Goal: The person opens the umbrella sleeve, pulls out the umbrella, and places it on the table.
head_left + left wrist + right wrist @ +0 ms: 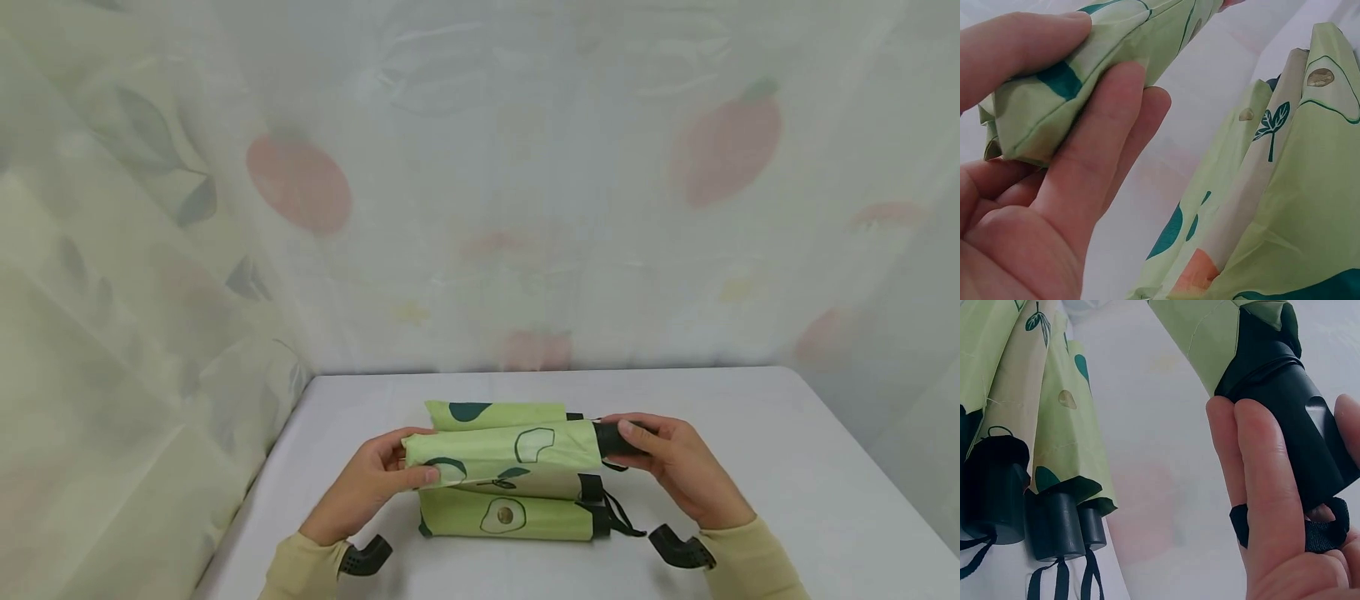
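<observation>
A folded light green umbrella (487, 450) with an avocado print is held lengthwise over other folded umbrellas. My left hand (375, 479) pinches its cloth end between thumb and fingers. At the other end, my right hand (682, 467) grips the black handle (1297, 431), whose black strap (1329, 531) loops by the fingers. Below lie three umbrellas side by side: a green one (457, 521) nearest me, a beige one (558, 486) in the middle, and a green one (525, 412) farthest away. Their black handles point right; the held umbrella partly hides the beige and far ones in the head view.
All the umbrellas lie on or above a white table (750, 417). Black wrist straps of the near umbrella (618, 517) trail to the right. Pale printed curtains (480, 183) hang behind the table and at its sides.
</observation>
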A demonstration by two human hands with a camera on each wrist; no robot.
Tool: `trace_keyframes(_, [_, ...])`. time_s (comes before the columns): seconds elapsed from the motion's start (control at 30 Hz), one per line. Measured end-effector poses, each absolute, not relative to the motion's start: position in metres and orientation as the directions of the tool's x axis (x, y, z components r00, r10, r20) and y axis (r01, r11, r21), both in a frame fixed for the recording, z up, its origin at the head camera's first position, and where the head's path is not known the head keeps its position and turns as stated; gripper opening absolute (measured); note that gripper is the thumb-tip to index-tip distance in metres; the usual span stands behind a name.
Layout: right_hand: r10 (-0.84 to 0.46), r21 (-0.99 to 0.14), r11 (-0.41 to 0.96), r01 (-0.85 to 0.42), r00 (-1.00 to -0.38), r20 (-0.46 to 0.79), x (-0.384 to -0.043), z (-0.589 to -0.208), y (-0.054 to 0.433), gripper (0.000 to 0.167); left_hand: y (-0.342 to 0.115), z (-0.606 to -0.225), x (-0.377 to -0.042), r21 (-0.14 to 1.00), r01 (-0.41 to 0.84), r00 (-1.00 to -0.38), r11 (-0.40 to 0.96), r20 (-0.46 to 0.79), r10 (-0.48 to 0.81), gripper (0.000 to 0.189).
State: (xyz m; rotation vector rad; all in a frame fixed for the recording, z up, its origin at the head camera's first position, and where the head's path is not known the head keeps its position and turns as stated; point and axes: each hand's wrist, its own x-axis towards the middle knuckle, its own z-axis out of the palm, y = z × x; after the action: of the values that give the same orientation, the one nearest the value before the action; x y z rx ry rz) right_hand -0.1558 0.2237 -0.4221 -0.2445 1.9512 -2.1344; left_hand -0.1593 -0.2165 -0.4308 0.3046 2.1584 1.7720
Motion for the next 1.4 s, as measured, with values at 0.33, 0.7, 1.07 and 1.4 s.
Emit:
trace_keyframes(0.33, [-0.298,-0.994,-0.083,0.072,-0.954,-0.045,-0.157,-0.42,0.226,0.044,-0.219,-0.43,-0.159,0.985,-0.029,-0.913,0.17,-0.096,0.398,0.056])
trace_keyframes(0.7, [-0.291,-0.994,-0.075,0.075,-0.956,-0.05,-0.157,-0.419,0.23,0.043,-0.219,-0.427,-0.159,0.986,-0.041,-0.907,0.163,-0.106,0.407,0.062])
trace_keyframes(1.07, [-0.284,-0.992,-0.118,0.051,-0.959,-0.015,-0.157,-0.421,0.234,0.035,-0.218,-0.426,-0.161,0.993,-0.094,-0.923,0.065,-0.112,0.369,0.05])
trace_keyframes(1.4, [-0.289,-0.992,-0.115,0.05,-0.957,-0.014,-0.157,-0.419,0.235,0.036,-0.214,-0.426,-0.16,0.995,-0.067,-0.937,0.078,-0.09,0.336,0.049])
